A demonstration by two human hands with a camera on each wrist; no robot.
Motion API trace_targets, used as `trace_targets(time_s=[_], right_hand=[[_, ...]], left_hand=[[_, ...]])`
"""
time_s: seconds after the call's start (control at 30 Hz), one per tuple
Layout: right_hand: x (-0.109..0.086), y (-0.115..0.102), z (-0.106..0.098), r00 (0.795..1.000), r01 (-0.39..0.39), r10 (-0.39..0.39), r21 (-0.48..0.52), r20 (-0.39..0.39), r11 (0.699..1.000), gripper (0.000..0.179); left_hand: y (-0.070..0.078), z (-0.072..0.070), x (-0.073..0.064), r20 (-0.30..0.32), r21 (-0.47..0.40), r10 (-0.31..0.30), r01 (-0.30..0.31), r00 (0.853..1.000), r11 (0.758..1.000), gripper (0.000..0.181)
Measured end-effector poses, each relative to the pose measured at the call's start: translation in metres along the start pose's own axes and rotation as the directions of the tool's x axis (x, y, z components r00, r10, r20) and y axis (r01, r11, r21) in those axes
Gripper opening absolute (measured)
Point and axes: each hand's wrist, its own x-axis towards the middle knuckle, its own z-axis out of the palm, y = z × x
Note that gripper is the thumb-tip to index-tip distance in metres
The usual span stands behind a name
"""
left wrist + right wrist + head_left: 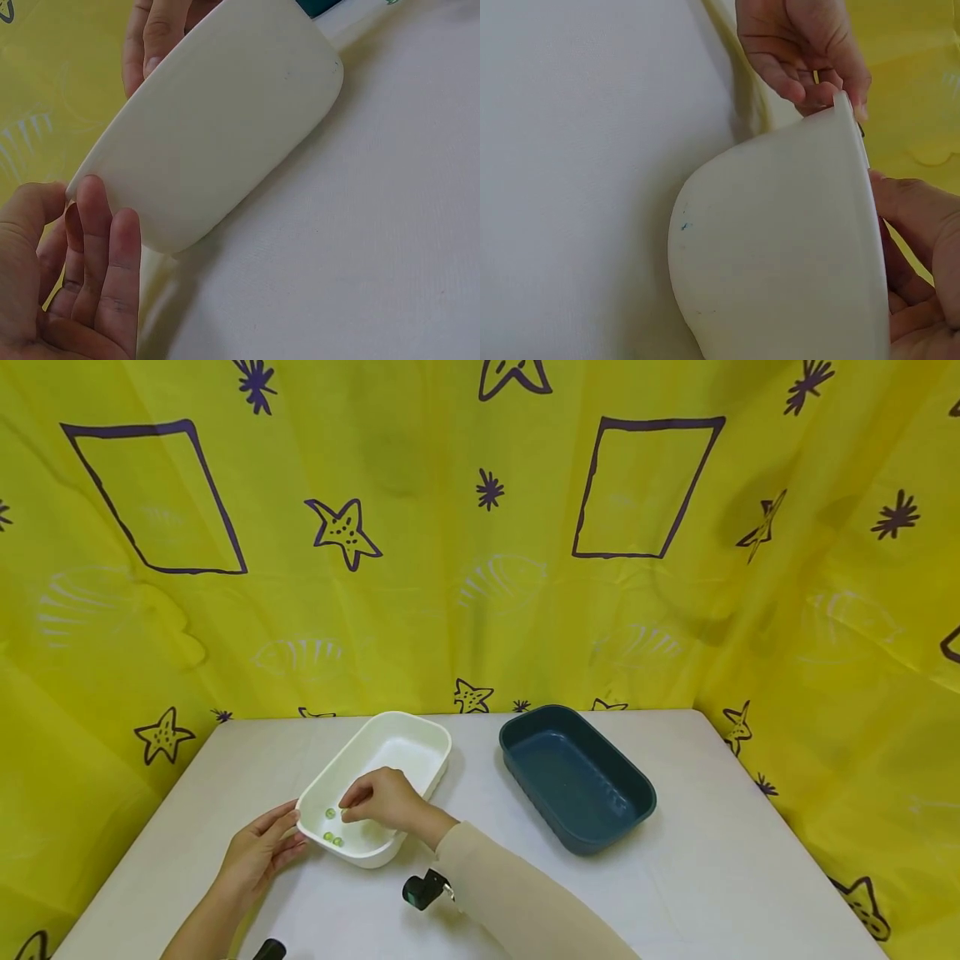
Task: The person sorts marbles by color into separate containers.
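Three small green balls (337,842) lie loose on the floor of a white tray (360,853), toward its near left corner, two side by side and one a little farther in. Just beside that one, the right hand (386,797) reaches down over the tray with its grip narrow, thumb and fingers bent close together; a greenish speck shows at the tips, but I cannot tell whether it is a pinched ball. The balls look smooth and rounded, so an uneven pinch could let one squirt out, and a knuckle brushing its neighbours could send them rolling across the floor of the tray. The left hand (258,850) holds the rim at the near left corner, thumb at the edge and fingers along the outer wall; a tug there could tip or slide the tray and scatter the balls. A dark teal tray (600,835) stands apart to the right on the white surface (712,877); a ball dropped between the trays might roll away. A black device (424,890) sits below the right wrist and could catch the white tray's rim if the arm dips.
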Motion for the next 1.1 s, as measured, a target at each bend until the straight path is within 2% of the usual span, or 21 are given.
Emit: trace_targets(time_s=[0.23,0.43,0.9,1.1], right_hand=[[0.010,0.002,-0.001,0.999,-0.040,0.040,-0.007,0.015,0.999,0.010],[0.016,0.006,0.000,0.999,-0.045,0.045,-0.012,0.014,0.999,0.010],[0.014,0.003,-0.002,1.000,0.013,-0.013,-0.028,0.013,1.000,0.011],[0.006,-0.001,-0.016,0.998,0.053,-0.054,-0.037,-0.021,0.998,0.013]], left_hand=[[0.001,0.000,0.000,-0.009,-0.002,-0.007,0.007,1.000,1.000,0.024],[0.001,0.000,-0.001,-0.009,0.001,-0.005,0.005,1.000,1.000,0.025],[0.001,0.000,-0.001,-0.009,0.011,-0.007,0.007,1.000,1.000,0.022],[0.000,0.000,0.000,-0.013,0.004,-0.014,0.014,1.000,1.000,0.026]])
